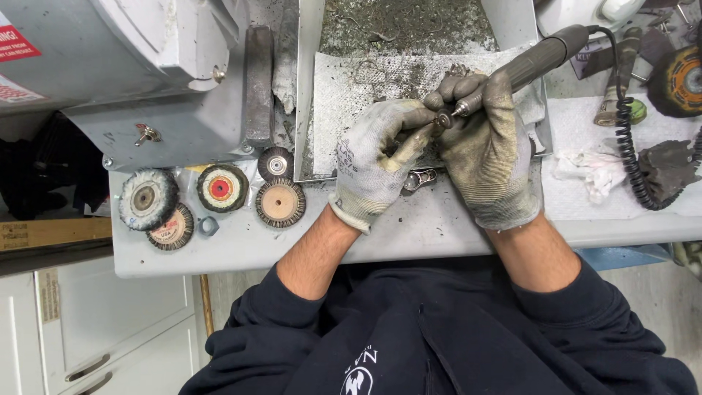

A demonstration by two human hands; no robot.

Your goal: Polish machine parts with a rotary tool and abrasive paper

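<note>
Both my hands wear dirty grey work gloves over a grey workbench [409, 234]. My right hand [488, 157] grips a grey pen-shaped rotary handpiece [537, 57], with its small round tip at my left fingertips. My left hand [376, 162] pinches a small metal piece [441, 121] against that tip; the piece is mostly hidden by my fingers. A black coiled cord [630, 143] runs from the handpiece down the right side. Under my hands lies a dusty white paper towel [351, 84] in a shallow tray.
Several round brush and buffing wheels [221, 188] lie on the bench at left, below a large grey machine [146, 80]. A small metal part [418, 178] lies below my hands. At right are a crumpled white rag [596, 170], a dark pad [669, 168] and an orange-centred wheel [680, 80].
</note>
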